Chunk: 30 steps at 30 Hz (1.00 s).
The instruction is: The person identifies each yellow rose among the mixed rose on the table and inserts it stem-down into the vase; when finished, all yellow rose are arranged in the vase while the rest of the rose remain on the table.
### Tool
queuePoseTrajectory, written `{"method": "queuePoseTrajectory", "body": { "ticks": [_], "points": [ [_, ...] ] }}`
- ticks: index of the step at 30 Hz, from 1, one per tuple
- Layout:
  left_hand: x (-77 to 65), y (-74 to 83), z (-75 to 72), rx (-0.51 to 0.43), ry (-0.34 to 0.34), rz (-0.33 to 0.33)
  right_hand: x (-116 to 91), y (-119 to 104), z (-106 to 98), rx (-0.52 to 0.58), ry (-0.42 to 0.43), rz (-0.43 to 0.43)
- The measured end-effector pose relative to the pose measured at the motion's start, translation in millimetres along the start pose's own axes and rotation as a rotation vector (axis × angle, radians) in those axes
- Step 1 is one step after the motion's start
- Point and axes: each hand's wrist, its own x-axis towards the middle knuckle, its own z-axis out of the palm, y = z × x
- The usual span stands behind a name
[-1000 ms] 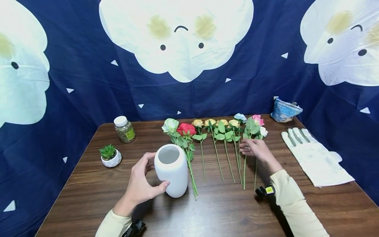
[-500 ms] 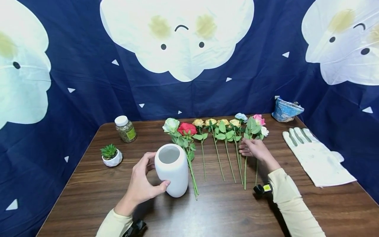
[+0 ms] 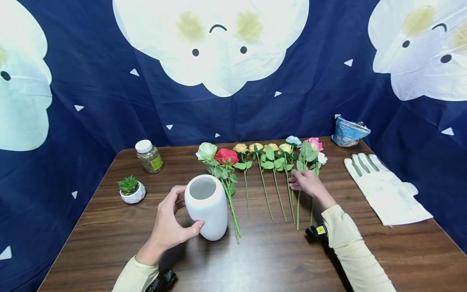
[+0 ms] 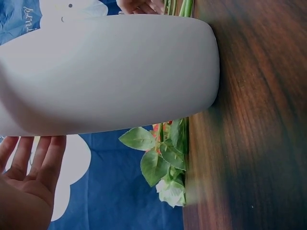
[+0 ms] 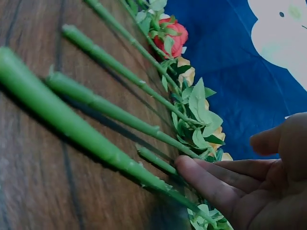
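Nothing on the tabletop (image 3: pixel 262 263) has moved that I can see in the last half second; the head view has just swung a touch, so everything sits slightly further left, and both hands stay where they were. Nearest me, the person's left hand (image 3: pixel 168 227) grips the white vase (image 3: pixel 209 215) from its left side, thumb across the front and fingers round behind. The vase stands upright, mouth up, just left of the flower stems (image 5: pixel 62 117).

Well apart from it, the right hand (image 3: pixel 310 184) is over the stems at the right end of the row, its thumb clear of its fingers; whether a fingertip touches a stem I can't tell. Level with the hands lie a white-and-green glove (image 3: pixel 386 190) on the right and, on the left, a succulent (image 3: pixel 128 184) in a white faceted pot (image 3: pixel 133 196).

Beyond are the blooms, left to right: pale green rose (image 3: pixel 206 151), red rose (image 3: pixel 226 155), four yellow roses (image 3: pixel 255 147), a light blue flower (image 3: pixel 293 140), a pink rose (image 3: pixel 315 144) and a small white flower (image 3: pixel 322 158). Further back are a white-lidded jar (image 3: pixel 149 157) and a crumpled blue bag (image 3: pixel 349 133), before a navy cloth (image 3: pixel 197 109) printed with clouds.
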Motion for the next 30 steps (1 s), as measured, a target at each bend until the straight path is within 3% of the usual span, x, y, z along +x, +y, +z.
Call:
{"method": "queuePoseTrajectory", "body": {
  "ticks": [8,20,30],
  "points": [
    [0.1,1.2,-0.1,0.012,-0.004,-0.007,5.1,12.6,3.2,-0.065,0.015,-0.114],
    [-1.4,2.4,0.1,0.014,0.004,-0.009,7.5,16.0,7.9,-0.127,0.102,-0.086],
    [-2.2,0.7,0.5,0.004,0.006,0.007,5.6,14.4,9.7,-0.323,0.171,-0.087]
  ]
}}
